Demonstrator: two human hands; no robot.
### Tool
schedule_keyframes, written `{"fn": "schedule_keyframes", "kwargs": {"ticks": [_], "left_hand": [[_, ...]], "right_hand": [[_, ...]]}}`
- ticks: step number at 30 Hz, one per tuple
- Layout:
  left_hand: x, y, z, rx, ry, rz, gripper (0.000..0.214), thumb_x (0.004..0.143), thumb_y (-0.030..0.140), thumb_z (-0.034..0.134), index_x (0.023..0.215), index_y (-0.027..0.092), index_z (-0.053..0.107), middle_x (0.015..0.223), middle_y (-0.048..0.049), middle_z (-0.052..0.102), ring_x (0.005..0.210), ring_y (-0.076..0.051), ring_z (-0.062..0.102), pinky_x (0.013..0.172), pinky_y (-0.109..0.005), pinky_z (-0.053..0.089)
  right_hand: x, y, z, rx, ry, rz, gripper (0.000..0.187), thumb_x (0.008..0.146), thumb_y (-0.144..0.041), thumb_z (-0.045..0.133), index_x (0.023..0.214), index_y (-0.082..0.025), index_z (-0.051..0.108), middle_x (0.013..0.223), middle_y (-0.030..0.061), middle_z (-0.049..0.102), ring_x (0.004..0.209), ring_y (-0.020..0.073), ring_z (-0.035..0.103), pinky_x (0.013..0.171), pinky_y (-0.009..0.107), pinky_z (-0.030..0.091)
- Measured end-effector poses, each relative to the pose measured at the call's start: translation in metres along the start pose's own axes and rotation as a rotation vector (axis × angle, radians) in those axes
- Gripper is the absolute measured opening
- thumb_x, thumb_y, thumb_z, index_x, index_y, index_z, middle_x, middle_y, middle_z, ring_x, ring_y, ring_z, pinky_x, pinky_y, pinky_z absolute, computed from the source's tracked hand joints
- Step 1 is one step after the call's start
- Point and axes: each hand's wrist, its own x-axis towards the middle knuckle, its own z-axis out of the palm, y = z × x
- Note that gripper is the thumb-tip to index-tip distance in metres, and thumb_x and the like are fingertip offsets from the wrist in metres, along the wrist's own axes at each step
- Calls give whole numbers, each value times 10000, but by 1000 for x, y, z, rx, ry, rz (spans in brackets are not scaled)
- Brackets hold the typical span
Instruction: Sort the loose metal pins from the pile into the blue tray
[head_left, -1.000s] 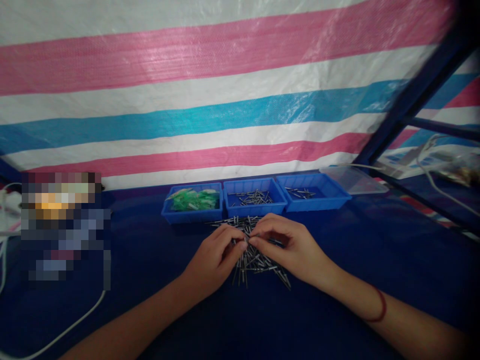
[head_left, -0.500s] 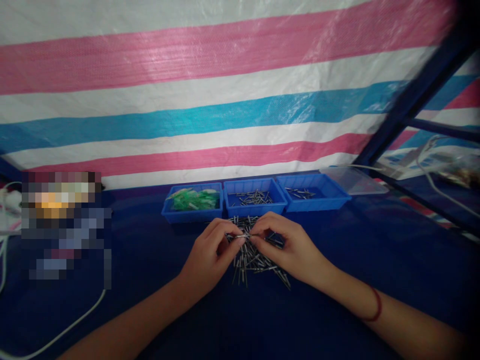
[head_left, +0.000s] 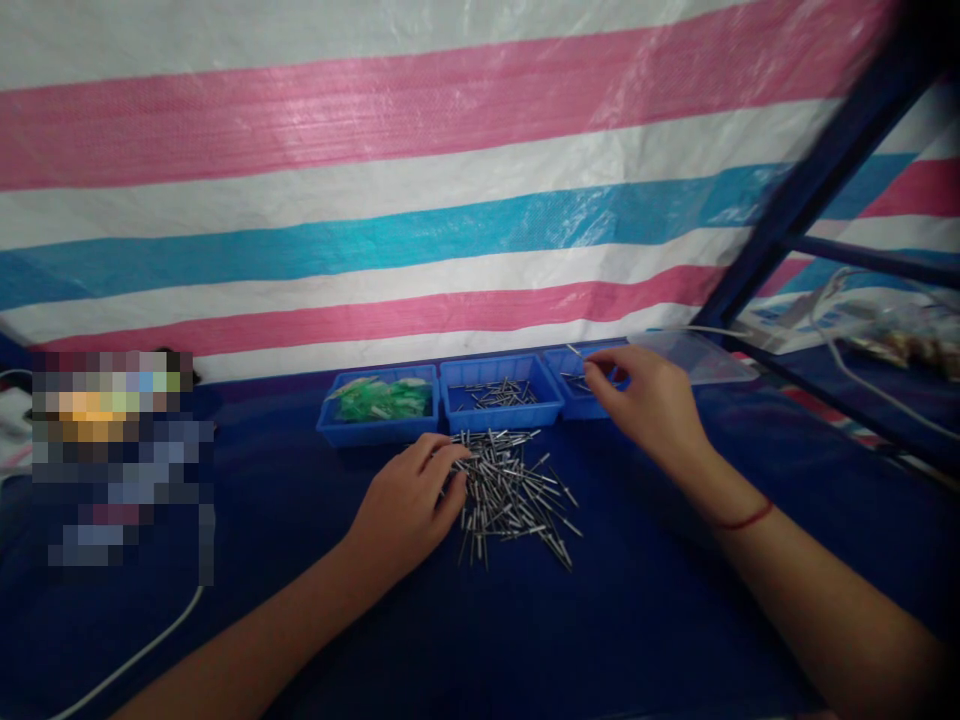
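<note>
A loose heap of thin silver blind rivets [head_left: 514, 490] lies on the dark blue tabletop. At the heap's left edge rests my left hand [head_left: 409, 495], its thumb and fingers apart and curved over the nearest rivets, nothing visible between them. My right hand [head_left: 649, 400] is over the right blue bin [head_left: 592, 405], with thumb and index finger pinched. A single blind rivet [head_left: 574, 350] sticks out at those fingertips, near the bin's back rim. The hand hides much of that bin; some rivets show inside it.
The middle blue bin [head_left: 501, 413] holds scattered rivets. Green plastic packets [head_left: 382, 398] fill the left blue bin [head_left: 375, 432]. A clear plastic lid [head_left: 697, 357] lies at the back right. A white cable [head_left: 142, 655] runs along the left, near a blurred-out area. Striped sheeting hangs behind.
My hands were together over the heap, pinching a rivet. My right hand has moved right and away to the right bin; my left hand's fingers have parted and stay by the heap.
</note>
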Motion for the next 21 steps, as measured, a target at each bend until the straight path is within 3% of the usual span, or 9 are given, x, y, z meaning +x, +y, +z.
{"fn": "schedule_keyframes", "kwargs": {"ticks": [4, 7, 11, 15, 21], "left_hand": [[0, -8, -1, 80, 26, -50, 242, 880, 136, 418, 1072, 183, 556, 1045, -64, 596, 923, -193, 603, 839, -320, 474], [2, -14, -2, 120, 16, -90, 250, 887, 170, 430, 1093, 193, 569, 1036, -60, 598, 903, -194, 612, 809, -310, 488], [3, -20, -1, 97, -39, -33, 273, 919, 255, 432, 1152, 223, 571, 1058, -63, 572, 900, -187, 606, 819, -314, 490], [4, -22, 2, 34, -69, 11, 223, 930, 272, 433, 1063, 223, 605, 1062, -55, 559, 908, -172, 594, 850, -310, 479], [6, -19, -2, -57, -50, 3, 184, 926, 257, 447, 976, 203, 615, 1010, -49, 572, 896, -169, 581, 842, -307, 462]], "right_hand": [[1, 11, 4, -124, -5, -9, 204, 827, -280, 536, 840, -142, 685, 740, 100, 655, 732, 247, 588, 702, 363, 427], [-4, -5, 5, 0, -32, -64, 178, 840, -260, 523, 837, -163, 673, 747, 76, 655, 725, 225, 577, 720, 355, 424], [-15, -31, 9, 169, -133, -165, 165, 850, -239, 518, 861, -170, 667, 771, 66, 650, 761, 218, 563, 745, 364, 425], [-23, -45, 12, 272, -228, -237, 148, 839, -206, 526, 880, -167, 663, 766, 57, 652, 741, 205, 563, 741, 375, 431], [-28, -59, 8, 384, -266, -307, 137, 835, -170, 523, 831, -204, 656, 779, 33, 658, 741, 190, 572, 737, 384, 439]]}}
